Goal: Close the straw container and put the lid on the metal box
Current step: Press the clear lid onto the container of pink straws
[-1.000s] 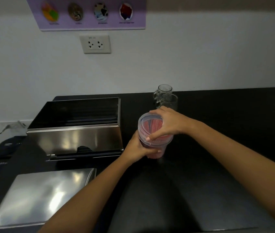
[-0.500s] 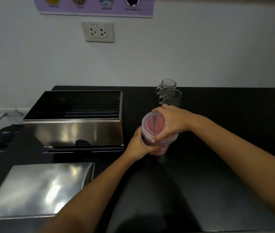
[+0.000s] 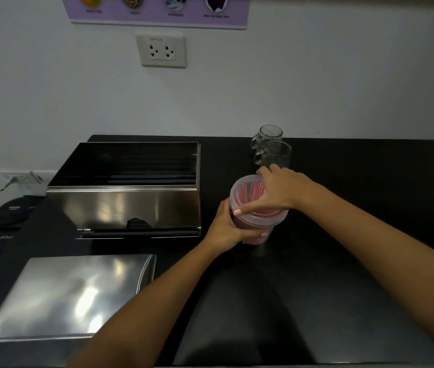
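On the black counter (image 3: 343, 261) a person holds the straw container (image 3: 257, 224), a clear round plastic tub packed with red straws, standing just right of the metal box (image 3: 128, 205). The left hand (image 3: 226, 229) wraps around the tub's lower wall from the near-left side, fingers curled tight against the plastic. The right hand (image 3: 277, 192) lies over the top, palm down, fingers spread across the translucent lid (image 3: 245, 193) with the thumb pressed to its near rim. The lid appears to sit flat on the tub's mouth, though the hand hides much of the rim, so I cannot tell whether it is fully seated.

The metal box is open on top, its dark interior showing, and its polished front panel faces the camera. Its own cover, the flat steel lid (image 3: 70, 296), lies on the counter nearer the camera and to the left, apart from the box and untouched by either hand.

Behind the container, near the wall, stand 2 glass mugs (image 3: 271, 150), one just behind the other, the nearer close to the right hand's fingertips. A wall socket (image 3: 161, 50) sits above, below a purple poster (image 3: 157, 9).
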`<control>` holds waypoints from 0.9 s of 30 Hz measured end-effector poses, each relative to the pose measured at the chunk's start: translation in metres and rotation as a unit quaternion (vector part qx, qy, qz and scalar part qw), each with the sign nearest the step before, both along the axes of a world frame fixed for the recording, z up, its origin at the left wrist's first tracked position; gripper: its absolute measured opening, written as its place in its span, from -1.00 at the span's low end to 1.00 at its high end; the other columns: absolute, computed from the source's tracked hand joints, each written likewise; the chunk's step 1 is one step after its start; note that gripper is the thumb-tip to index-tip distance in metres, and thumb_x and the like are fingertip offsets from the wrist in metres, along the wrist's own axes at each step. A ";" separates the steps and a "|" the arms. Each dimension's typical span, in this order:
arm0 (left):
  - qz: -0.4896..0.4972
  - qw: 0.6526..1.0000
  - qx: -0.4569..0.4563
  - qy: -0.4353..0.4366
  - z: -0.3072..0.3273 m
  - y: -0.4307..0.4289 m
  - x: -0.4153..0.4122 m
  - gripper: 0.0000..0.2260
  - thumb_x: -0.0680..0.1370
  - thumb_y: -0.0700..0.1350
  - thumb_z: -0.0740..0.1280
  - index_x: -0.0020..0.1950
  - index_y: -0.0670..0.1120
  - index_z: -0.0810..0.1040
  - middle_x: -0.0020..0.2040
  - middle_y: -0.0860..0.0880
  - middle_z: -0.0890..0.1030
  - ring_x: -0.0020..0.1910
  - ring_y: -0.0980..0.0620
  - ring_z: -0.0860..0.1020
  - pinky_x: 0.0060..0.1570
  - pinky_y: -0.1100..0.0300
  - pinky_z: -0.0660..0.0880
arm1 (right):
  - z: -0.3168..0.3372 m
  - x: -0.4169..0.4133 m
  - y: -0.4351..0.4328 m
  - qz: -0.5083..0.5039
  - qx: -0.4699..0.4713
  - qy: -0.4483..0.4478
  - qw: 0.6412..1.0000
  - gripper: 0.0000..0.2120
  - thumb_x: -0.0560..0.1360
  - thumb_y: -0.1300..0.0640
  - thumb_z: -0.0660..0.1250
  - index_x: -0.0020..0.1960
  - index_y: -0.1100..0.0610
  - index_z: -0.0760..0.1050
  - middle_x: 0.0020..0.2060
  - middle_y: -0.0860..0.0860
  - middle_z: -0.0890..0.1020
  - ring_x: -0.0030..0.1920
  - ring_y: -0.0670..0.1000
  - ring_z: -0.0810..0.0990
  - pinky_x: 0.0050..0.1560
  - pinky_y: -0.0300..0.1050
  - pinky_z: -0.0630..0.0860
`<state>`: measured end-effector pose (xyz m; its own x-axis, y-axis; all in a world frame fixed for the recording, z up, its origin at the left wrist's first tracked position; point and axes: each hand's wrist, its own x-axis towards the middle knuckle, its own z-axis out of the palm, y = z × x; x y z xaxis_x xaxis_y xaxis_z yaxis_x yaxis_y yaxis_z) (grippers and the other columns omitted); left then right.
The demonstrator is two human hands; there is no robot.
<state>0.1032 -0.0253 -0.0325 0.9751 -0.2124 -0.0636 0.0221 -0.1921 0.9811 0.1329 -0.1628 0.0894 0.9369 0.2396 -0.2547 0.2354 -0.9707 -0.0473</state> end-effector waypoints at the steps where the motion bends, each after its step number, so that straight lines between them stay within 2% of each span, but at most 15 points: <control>1: -0.001 1.000 0.003 -0.001 0.000 0.000 0.000 -0.16 0.08 0.04 0.60 0.25 0.19 0.24 0.14 0.27 0.32 0.15 0.21 0.39 -0.01 0.35 0.38 | 0.003 0.001 -0.001 -0.008 0.012 0.019 1.000 0.27 -0.14 -0.64 0.06 0.42 0.04 0.06 0.40 0.15 0.25 0.32 0.22 0.32 0.22 0.19 0.34; 6: -0.006 1.000 0.021 -0.005 0.002 0.001 0.000 -0.14 0.11 0.04 0.59 0.29 0.16 0.20 0.23 0.13 0.29 0.22 0.16 0.34 0.10 0.23 0.35 | 0.017 0.006 -0.008 -0.023 0.151 0.128 0.980 0.18 -0.03 -0.45 0.32 0.45 -0.05 -0.03 0.47 0.07 0.03 0.43 0.17 0.12 0.33 0.16 0.21; 10: -0.005 0.999 0.040 -0.014 0.003 0.002 0.000 -0.08 0.10 0.03 0.60 0.33 0.08 0.18 0.23 0.10 0.29 0.22 0.15 0.33 0.16 0.20 0.34 | 0.020 0.009 -0.012 0.010 0.154 0.219 0.963 0.07 0.04 -0.28 0.43 0.43 -0.07 0.03 0.46 -0.03 0.01 0.44 0.10 0.06 0.25 -0.03 0.21; 14: 0.000 0.999 0.038 -0.007 0.002 0.001 0.001 -0.11 0.09 0.02 0.60 0.29 0.10 0.19 0.20 0.10 0.31 0.23 0.12 0.36 0.16 0.19 0.37 | 0.013 0.007 -0.020 0.030 0.128 0.183 0.974 0.02 0.13 -0.17 0.52 0.43 -0.11 0.02 0.44 -0.03 0.07 0.42 0.08 0.09 0.33 0.07 0.21; 19: -0.003 1.000 0.030 -0.003 0.001 0.002 0.002 -0.11 0.08 0.05 0.60 0.29 0.13 0.20 0.20 0.13 0.31 0.20 0.16 0.36 0.09 0.24 0.36 | 0.006 0.001 -0.015 0.020 0.081 0.079 0.993 0.03 0.07 -0.38 0.40 0.41 -0.21 -0.01 0.35 0.06 0.21 0.36 0.15 0.16 0.29 0.19 0.27; 22: -0.002 1.000 0.029 -0.003 0.003 0.001 0.002 -0.11 0.09 0.05 0.60 0.30 0.11 0.20 0.23 0.10 0.31 0.20 0.16 0.36 0.07 0.25 0.36 | 0.002 -0.002 -0.011 0.005 0.049 0.037 0.998 0.05 0.06 -0.48 0.30 0.42 -0.16 -0.02 0.34 0.09 0.22 0.34 0.16 0.20 0.23 0.19 0.33; 24: 0.000 1.000 0.029 -0.006 0.002 0.001 0.001 -0.11 0.10 0.03 0.60 0.31 0.09 0.21 0.23 0.09 0.31 0.22 0.14 0.36 0.09 0.24 0.36 | 0.000 -0.003 -0.009 -0.011 0.050 0.031 0.998 0.09 0.05 -0.50 0.28 0.43 -0.10 -0.03 0.37 0.11 0.18 0.36 0.18 0.18 0.22 0.21 0.32; 27: 0.000 1.000 0.030 -0.006 0.003 0.002 0.001 -0.11 0.10 0.03 0.60 0.31 0.09 0.20 0.23 0.10 0.30 0.23 0.13 0.35 0.10 0.23 0.35 | 0.001 -0.004 -0.009 -0.029 0.103 0.084 0.991 0.18 -0.03 -0.48 0.28 0.45 -0.06 -0.06 0.40 0.10 0.08 0.41 0.19 0.08 0.29 0.24 0.24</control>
<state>0.1039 -0.0231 -0.0295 0.9757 -0.2090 -0.0653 0.0111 -0.2506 0.9680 0.1287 -0.1718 0.0907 0.8992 0.2504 -0.3588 0.1524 -0.9479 -0.2796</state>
